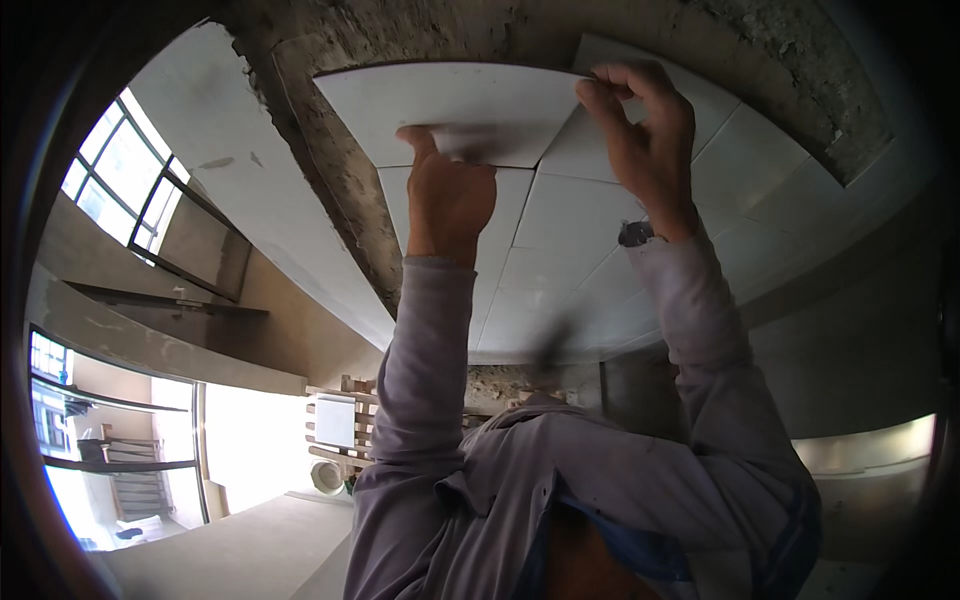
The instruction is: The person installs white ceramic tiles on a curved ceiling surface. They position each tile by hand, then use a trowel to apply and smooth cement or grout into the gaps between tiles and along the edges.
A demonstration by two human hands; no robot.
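A large white tile [440, 100] sits at the top left of a field of white wall tiles [580, 210], with a dark joint beneath it. My left hand [450, 205] is up against this tile's lower part. One digit stretches out to the left, while the others are partly blurred; I see nothing held. At the tile's upper right corner, beside the neighbouring tile, my right hand [650, 140] has thumb and forefinger pinched together. Whatever lies between those fingertips is too small to make out. Both forearms are raised in mauve-grey sleeves.
Rough bare wall [450, 40] borders the tiles above. A dark hole [635, 233] breaks the tiling beside my right wrist. Below at left are a wooden pallet [360, 390], a loose white tile [334, 421] and a pale bucket [326, 477]. Barred windows [120, 170] stand far left.
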